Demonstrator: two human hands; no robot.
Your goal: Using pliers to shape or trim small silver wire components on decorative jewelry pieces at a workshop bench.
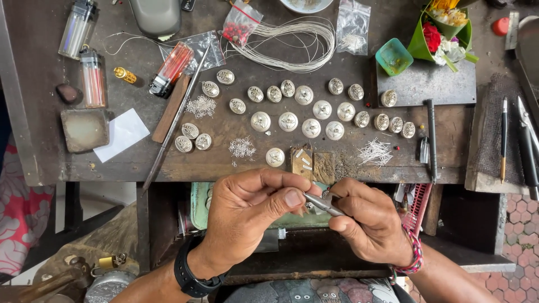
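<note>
My left hand (247,210) and my right hand (368,221) meet just below the front edge of a worn wooden workbench (393,160). My right hand grips slim metal pliers or tweezers (323,204), whose tip points left to my left thumb and forefinger. Those fingers pinch something tiny that stays hidden. A small silver ring-like piece (327,194) shows between the hands. Several round silver domed pieces (288,121) lie in rows on the bench above. A black watch is on my left wrist, a woven bracelet on my right.
Little heaps of silver wire bits (375,151), a coil of silver wire (292,42), small plastic bags (352,25), lighters (92,78), a long metal rod (174,120), pens and pliers (525,146) at the right, a green cup (393,56) and a flower offering (443,28).
</note>
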